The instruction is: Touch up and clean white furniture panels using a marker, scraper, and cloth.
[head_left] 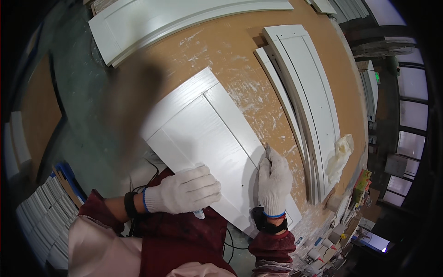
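While white panel (203, 131) overhangs table (226, 48) | gloved hands (191, 189) (275, 180) touch it

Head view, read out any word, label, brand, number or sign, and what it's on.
Nothing is legible.
Nearest white panel: no lettering visible.
Small green light, far right: any marking too small.
Bright screen, lower right: too blurred.
Colourful box, right: any print too small.

Got 2 gloved hands on the white panel (207, 134): left hand (187, 189) over its near edge, fingers curled; right hand (275, 180) along its right edge, fingers bunched forward.
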The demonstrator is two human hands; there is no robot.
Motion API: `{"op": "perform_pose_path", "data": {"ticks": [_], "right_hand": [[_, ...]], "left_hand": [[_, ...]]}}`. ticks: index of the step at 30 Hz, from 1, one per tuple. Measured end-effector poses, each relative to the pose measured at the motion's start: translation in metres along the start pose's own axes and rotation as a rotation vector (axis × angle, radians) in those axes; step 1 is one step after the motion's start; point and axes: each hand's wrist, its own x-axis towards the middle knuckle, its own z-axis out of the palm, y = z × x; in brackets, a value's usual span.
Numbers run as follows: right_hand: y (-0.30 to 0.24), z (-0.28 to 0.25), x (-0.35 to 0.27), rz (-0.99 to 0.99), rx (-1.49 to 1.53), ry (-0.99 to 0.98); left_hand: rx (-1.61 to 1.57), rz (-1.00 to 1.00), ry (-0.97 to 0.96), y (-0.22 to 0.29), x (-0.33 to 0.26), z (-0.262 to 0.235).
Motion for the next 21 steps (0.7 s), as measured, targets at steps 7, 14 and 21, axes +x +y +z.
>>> {"op": "perform_pose_path", "data": {"ticks": [7, 14, 21], "right_hand": [[-0.046, 0.014, 0.013, -0.067, -0.016, -0.075], [-0.047, 0.001, 0.012, -0.021, 0.353, -0.035], [0.004, -0.010, -0.033, 0.277, 0.418, -0.125]], "left_hand": [[-0.011, -0.013, -0.056, 0.000, 0.004, 0.000], [-0.015, -0.052, -0.164, 0.001, 0.014, -0.007], [-0.041, -0.042, -0.163, -0.001, 0.013, -0.007]]}}
